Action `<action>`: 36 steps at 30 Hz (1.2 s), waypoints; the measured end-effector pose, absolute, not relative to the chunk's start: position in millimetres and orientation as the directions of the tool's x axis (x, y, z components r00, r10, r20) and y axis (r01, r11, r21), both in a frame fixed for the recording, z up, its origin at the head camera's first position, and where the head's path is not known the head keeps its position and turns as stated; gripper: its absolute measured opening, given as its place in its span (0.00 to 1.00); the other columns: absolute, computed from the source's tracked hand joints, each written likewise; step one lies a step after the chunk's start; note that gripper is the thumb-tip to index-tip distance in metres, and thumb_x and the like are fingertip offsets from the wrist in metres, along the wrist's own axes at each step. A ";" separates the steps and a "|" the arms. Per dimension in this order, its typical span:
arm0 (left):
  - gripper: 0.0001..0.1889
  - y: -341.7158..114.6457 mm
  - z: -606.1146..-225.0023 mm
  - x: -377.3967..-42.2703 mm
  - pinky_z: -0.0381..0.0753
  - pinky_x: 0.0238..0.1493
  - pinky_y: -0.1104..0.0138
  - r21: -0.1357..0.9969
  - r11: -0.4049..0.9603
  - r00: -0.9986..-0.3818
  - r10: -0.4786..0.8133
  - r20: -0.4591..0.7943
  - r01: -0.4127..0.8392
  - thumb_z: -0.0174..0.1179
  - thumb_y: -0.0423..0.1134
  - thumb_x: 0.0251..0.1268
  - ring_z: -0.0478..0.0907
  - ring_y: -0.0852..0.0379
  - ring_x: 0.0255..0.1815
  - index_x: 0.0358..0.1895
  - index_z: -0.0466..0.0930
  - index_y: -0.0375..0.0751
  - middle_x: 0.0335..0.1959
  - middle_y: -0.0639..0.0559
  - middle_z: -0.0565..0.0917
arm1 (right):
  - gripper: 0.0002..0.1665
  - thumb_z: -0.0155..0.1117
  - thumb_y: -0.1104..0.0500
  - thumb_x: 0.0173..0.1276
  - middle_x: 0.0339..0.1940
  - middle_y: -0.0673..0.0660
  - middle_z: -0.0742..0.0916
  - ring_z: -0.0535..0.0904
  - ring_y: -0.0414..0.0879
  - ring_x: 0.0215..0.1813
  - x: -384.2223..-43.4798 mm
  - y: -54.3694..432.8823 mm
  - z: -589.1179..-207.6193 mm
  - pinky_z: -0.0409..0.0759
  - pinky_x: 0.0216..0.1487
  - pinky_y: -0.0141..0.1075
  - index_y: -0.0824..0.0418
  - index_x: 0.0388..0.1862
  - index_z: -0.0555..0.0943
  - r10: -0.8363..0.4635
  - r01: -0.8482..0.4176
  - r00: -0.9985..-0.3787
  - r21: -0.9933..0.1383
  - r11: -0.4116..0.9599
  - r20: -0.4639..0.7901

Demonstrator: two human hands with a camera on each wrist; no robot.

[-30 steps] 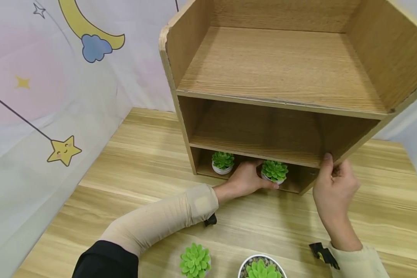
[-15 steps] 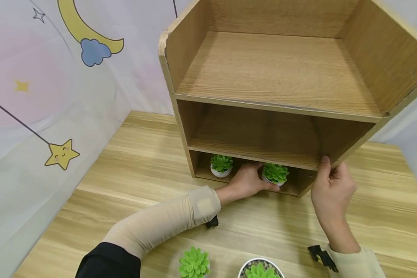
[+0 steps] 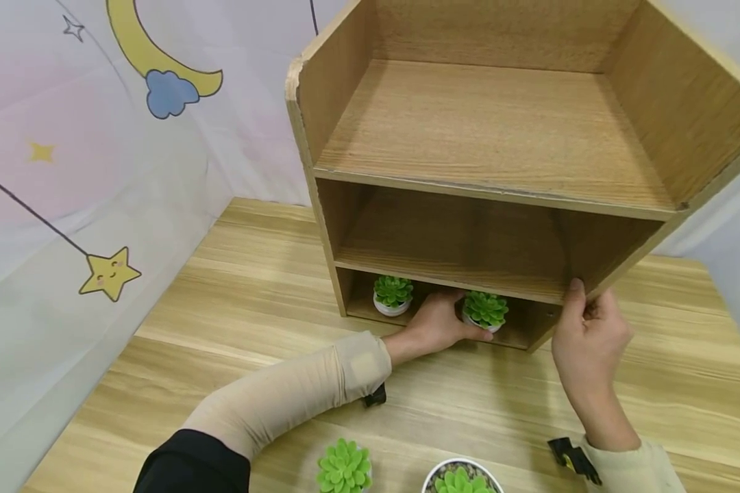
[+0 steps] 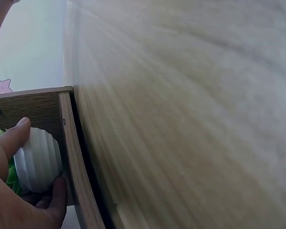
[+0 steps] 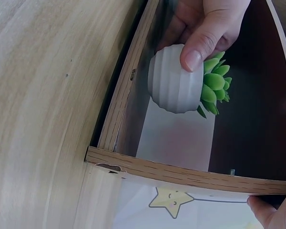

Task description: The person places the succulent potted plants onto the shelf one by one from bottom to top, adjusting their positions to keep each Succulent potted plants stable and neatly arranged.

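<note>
pale cloth walls [image 3: 173,178] printed with a yellow moon [image 3: 129,38], a blue cloud [image 3: 169,94] and a smiling star [image 3: 109,274] bordered a wood-grain table [image 3: 240,274]. on it rested a wooden shelf unit [image 3: 487,123] with an open top tier and two compartments below. from the lower left, an arm in a beige sleeve [image 3: 290,376] reached to the lowest compartment [image 3: 360,301]. there the left hand [image 3: 438,320] had its thumb and fingers clamped on opposite sides of a potted succulent [image 3: 484,309], whose ribbed white pot [image 4: 38,162] showed in both wrist views. it was at the front of that compartment, toward the right end; whether its base touched the board could not be told. a second succulent [image 3: 392,292] sat near the compartment's left end, on the other side of the hand. the right hand [image 3: 592,339] gripped the unit's right side panel [image 5: 195,175] at about the middle board's level, thumb at the front and fingers curled round the outside. nearer the person, two more plants were on the table: a small bright green plant [image 3: 344,465] and, to its right, a larger plant [image 3: 462,481] in a round white pot of pebbles, both partly cut off.
</note>
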State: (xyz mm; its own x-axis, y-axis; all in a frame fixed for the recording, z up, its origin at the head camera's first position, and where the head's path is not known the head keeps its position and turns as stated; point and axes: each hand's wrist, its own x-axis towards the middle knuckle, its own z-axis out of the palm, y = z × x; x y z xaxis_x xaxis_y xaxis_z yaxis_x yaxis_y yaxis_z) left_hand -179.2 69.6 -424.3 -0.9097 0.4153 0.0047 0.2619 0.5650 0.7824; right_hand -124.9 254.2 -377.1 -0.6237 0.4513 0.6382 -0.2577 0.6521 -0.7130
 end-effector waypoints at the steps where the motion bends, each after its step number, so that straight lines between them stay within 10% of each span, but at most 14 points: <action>1: 0.44 69.3 -424.3 -179.5 0.70 0.59 0.72 0.787 0.562 -0.911 0.413 0.001 0.255 0.78 0.54 0.46 0.69 0.59 0.64 0.69 0.72 0.43 0.64 0.52 0.75 | 0.14 0.56 0.63 0.73 0.23 0.55 0.83 0.72 0.27 0.24 -125.1 253.8 -377.3 0.64 0.24 0.19 0.73 0.34 0.82 0.457 -0.252 -0.626 -0.719 0.648 0.632; 12: 0.44 66.6 -425.8 -181.8 0.70 0.59 0.71 0.815 0.532 -0.914 0.405 -0.009 0.228 0.78 0.54 0.46 0.69 0.59 0.64 0.68 0.72 0.44 0.65 0.53 0.74 | 0.14 0.56 0.63 0.73 0.20 0.38 0.77 0.68 0.31 0.20 -124.4 256.2 -376.5 0.61 0.21 0.20 0.73 0.31 0.80 0.450 -0.269 -0.608 -0.703 0.658 0.654; 36: 0.45 66.9 -429.3 -184.7 0.69 0.61 0.71 0.814 0.532 -0.919 0.395 0.004 0.233 0.78 0.52 0.47 0.67 0.58 0.66 0.70 0.70 0.44 0.67 0.52 0.72 | 0.16 0.55 0.62 0.73 0.20 0.43 0.79 0.69 0.31 0.20 -123.1 254.5 -374.8 0.61 0.20 0.20 0.74 0.30 0.79 0.426 -0.272 -0.615 -0.685 0.675 0.664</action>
